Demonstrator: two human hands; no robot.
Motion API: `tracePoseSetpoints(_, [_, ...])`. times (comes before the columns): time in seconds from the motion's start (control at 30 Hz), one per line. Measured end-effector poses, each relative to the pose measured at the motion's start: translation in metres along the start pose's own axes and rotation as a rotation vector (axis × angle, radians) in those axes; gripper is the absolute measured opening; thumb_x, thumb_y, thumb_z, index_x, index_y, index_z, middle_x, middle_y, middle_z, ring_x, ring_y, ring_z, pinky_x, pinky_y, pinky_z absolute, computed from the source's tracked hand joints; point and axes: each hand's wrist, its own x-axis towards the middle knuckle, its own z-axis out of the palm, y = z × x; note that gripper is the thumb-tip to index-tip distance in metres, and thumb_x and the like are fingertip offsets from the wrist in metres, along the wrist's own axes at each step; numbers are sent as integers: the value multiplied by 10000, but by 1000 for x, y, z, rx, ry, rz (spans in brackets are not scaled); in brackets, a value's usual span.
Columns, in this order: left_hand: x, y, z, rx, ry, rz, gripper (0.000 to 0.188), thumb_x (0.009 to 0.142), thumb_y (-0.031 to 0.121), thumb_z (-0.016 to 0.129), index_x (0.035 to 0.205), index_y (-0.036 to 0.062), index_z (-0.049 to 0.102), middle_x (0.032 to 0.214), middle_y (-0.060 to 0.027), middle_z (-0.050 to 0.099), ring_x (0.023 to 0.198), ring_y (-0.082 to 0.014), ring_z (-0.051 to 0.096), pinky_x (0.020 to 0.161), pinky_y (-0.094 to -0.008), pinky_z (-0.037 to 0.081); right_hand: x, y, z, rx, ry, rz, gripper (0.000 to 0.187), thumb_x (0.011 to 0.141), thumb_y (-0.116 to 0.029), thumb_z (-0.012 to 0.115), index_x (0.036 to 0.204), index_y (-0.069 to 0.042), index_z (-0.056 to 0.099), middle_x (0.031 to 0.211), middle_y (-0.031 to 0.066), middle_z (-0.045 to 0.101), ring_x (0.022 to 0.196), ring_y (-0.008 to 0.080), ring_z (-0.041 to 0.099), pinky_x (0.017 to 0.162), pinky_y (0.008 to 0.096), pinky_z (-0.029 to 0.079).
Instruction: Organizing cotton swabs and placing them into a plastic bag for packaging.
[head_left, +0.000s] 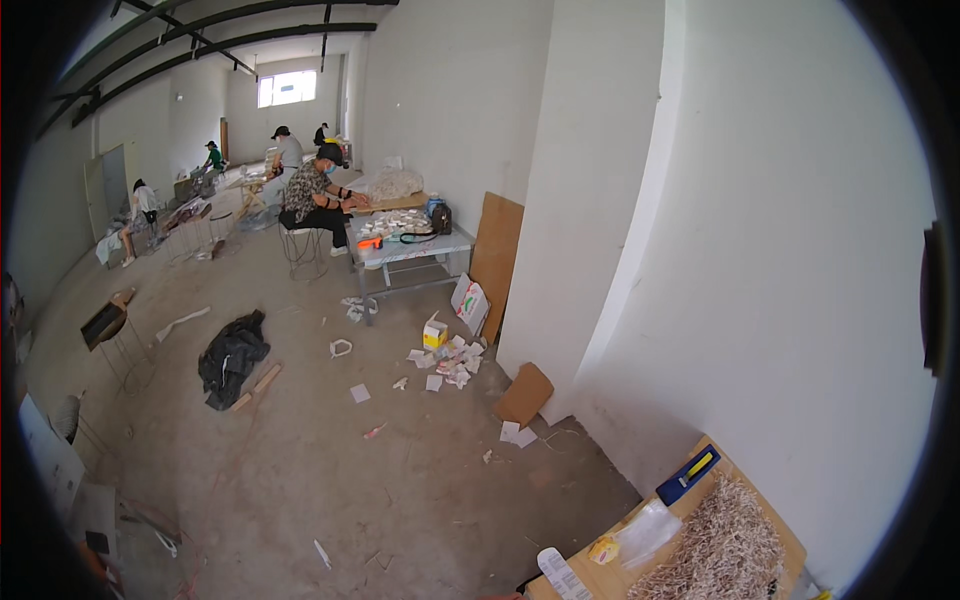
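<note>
Neither of my hands can be made out in the frame, so I cannot tell whether they are open, closed or gripping anything. What lies nearest to me is the heap of tangled pale-brown strands [715,545] on the wooden desk [608,582] at the lower right of the frame. Just left of the heap is a clear plastic bag [650,530], with a small yellow item [603,549] at its left end and a white printed strip [562,573] at the desk's left corner. Above the heap, near the desk's far corner, sits a dark blue tray [688,475] with something yellow in it.

My view takes in the whole room, so I judge that I am between handlings, with no strand being worked. Any next move at the heap would call for my hands to come into the lower right and part the strands gently, since they look likely to snag.

In the upper middle of the frame, a seated co-worker [313,190] bends over another desk strewn with small white pieces [395,222]; paper scraps [458,362] litter the floor below.
</note>
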Motion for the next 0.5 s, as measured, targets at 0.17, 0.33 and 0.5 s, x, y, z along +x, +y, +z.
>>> tracePoseSetpoints(0.17, [-2,-5,3,12,-24,-40,257,881,266,628,1042,67,605,1003,-186,624,940,-409,594,798,-489,482,0,-6,-5,82,-93,176,134,891,-149,676,952,-31,656,822,177,687,709,356,669,650,421,544])
tracePoseSetpoints(0.33, [-1,13,-3,76,-84,36,222,889,231,595,1027,57,606,974,-164,632,911,-381,612,787,-492,487,-3,5,-1,260,-202,378,245,923,-215,679,1037,0,650,838,193,701,633,270,693,586,388,554])
tracePoseSetpoints(0.5, [-6,-1,15,202,-97,5,195,887,199,568,975,27,596,929,-157,627,876,-368,625,773,-487,493,1,-28,-26,306,-196,426,278,936,-245,663,1057,0,609,833,188,704,637,263,698,563,394,555])
